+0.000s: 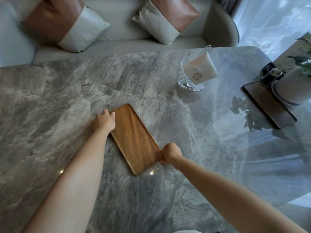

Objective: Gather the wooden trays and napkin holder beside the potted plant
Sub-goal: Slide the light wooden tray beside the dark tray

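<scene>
A light wooden tray (pixel 134 137) lies flat and slanted on the grey marble table (pixel 58 98). My left hand (pixel 104 121) grips its far left rim. My right hand (pixel 169 153) grips its near right corner. A clear napkin holder (pixel 196 71) with pale napkins stands further back to the right. At the right edge, a dark wooden tray (pixel 267 106) lies under a white potted plant (pixel 292 84).
A dark round jar (pixel 272 74) sits on the dark tray behind the pot. A pale sofa (pixel 126 22) with two brown and grey cushions runs along the table's far side. A bright window is at the right.
</scene>
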`<action>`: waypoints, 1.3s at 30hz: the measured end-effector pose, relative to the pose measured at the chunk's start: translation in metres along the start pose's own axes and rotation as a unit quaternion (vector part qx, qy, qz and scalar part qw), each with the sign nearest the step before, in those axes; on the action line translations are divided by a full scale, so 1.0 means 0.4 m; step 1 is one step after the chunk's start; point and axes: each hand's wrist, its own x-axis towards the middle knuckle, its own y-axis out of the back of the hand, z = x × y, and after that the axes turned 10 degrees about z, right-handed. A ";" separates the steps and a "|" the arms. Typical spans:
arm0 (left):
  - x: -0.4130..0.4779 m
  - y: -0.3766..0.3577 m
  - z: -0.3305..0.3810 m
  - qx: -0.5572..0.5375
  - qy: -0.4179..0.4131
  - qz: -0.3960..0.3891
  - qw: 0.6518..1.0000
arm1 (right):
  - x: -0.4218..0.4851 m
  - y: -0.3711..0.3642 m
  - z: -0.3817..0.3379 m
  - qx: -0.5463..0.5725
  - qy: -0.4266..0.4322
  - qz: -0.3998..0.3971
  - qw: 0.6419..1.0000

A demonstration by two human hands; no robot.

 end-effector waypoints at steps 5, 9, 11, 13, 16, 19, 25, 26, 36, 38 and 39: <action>-0.038 0.012 0.064 -0.030 -0.008 0.003 1.000 | 0.004 0.075 0.030 -0.004 0.023 0.027 0.999; -0.073 0.016 0.147 -0.039 -0.037 0.008 0.999 | 0.015 0.164 0.064 0.014 0.032 0.047 0.998; -0.095 0.013 0.198 -0.037 -0.056 0.008 0.998 | 0.023 0.212 0.086 0.026 0.035 0.065 0.997; -0.116 0.008 0.252 -0.039 -0.069 0.005 0.997 | 0.030 0.263 0.111 0.031 0.037 0.083 0.995; -0.153 -0.011 0.341 -0.043 -0.091 0.000 0.995 | 0.041 0.345 0.152 0.031 0.034 0.108 0.993; -0.195 -0.032 0.435 -0.045 -0.109 -0.007 0.993 | 0.061 0.427 0.198 0.043 0.030 0.132 0.990; -0.261 -0.080 0.624 -0.045 -0.140 -0.028 0.989 | 0.103 0.580 0.287 0.054 0.016 0.180 0.982; -0.270 -0.091 0.655 -0.045 -0.145 -0.030 0.988 | 0.110 0.605 0.303 0.054 0.015 0.185 0.981; -0.340 -0.200 0.927 0.002 -0.180 -0.053 0.982 | 0.219 0.812 0.447 0.066 -0.012 0.216 0.974; -0.347 -0.220 0.969 0.009 -0.183 -0.058 0.981 | 0.244 0.841 0.471 0.074 -0.019 0.216 0.973; -0.350 -0.230 0.988 0.010 -0.184 -0.060 0.981 | 0.258 0.853 0.481 0.080 -0.021 0.215 0.973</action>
